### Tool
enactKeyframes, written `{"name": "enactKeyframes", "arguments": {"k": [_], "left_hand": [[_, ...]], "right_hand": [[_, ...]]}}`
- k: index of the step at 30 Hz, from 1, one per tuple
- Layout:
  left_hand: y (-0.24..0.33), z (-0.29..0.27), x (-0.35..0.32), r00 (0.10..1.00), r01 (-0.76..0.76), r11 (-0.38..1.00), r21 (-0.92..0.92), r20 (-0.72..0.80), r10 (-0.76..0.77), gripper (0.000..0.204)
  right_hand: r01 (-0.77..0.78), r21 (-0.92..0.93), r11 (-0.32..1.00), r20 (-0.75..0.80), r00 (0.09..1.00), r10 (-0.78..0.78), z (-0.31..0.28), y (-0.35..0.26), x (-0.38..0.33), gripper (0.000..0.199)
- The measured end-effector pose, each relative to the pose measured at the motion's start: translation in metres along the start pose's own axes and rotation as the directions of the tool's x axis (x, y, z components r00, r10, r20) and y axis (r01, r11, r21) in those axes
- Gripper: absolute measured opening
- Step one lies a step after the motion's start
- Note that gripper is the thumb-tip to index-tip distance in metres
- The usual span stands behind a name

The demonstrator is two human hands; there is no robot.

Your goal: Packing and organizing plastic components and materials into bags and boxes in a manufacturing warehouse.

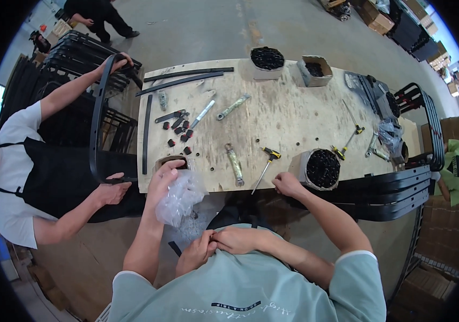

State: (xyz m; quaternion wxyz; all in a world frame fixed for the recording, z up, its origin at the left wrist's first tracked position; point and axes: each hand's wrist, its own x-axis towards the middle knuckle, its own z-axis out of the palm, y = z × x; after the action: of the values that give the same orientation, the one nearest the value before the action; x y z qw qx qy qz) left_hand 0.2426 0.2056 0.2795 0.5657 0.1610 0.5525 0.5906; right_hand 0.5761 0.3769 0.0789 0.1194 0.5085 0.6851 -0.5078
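My left hand (166, 174) is at the near left table edge, fingers curled at the top of a crumpled clear plastic bag (180, 199). Just beyond them stands a small open box (171, 160), partly covered by the hand. My right hand (288, 185) rests at the near edge with bent fingers; what they hold, if anything, is hidden. To its right is a box of black parts (322, 169). A yellow-and-black T-handle driver (269, 156) and a metal cylinder (234, 165) lie to its left. Another pair of hands (223, 242) is clasped before my shirt; I cannot tell whose.
A co-worker (31, 166) at left holds a bent black frame (98, 118). Boxes of black parts (267, 58) line the far edge. Black strips (186, 73), black-and-red pieces (180, 131) and another driver (347, 140) lie on the wooden table (278, 118). Stacked frames (385, 193) stand at right.
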Motion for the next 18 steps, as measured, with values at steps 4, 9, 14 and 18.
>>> {"name": "enactKeyframes", "arguments": {"k": [4,9,14,18], "left_hand": [[-0.02,-0.021,-0.015,0.999,0.025,0.999,0.048,-0.024,-0.024,0.034],[-0.031,-0.043,-0.038,0.995,0.065,0.998,0.003,-0.078,-0.064,0.034],[-0.041,-0.042,-0.044,0.985,0.08,0.995,0.058,-0.155,-0.07,0.035],[-0.051,-0.048,-0.045,0.99,0.053,0.991,0.124,-0.137,-0.036,0.035]], "right_hand": [[-0.179,-0.035,0.983,-0.305,0.939,0.16,0.029,0.023,0.073,0.03],[-0.204,-0.006,0.979,-0.473,0.863,0.176,0.024,0.031,0.081,0.027],[-0.098,-0.486,0.869,-0.381,0.918,-0.11,-0.014,0.02,0.057,0.029],[0.018,-0.419,0.908,-0.403,0.893,-0.203,-0.03,-0.069,0.062,0.025]]}}
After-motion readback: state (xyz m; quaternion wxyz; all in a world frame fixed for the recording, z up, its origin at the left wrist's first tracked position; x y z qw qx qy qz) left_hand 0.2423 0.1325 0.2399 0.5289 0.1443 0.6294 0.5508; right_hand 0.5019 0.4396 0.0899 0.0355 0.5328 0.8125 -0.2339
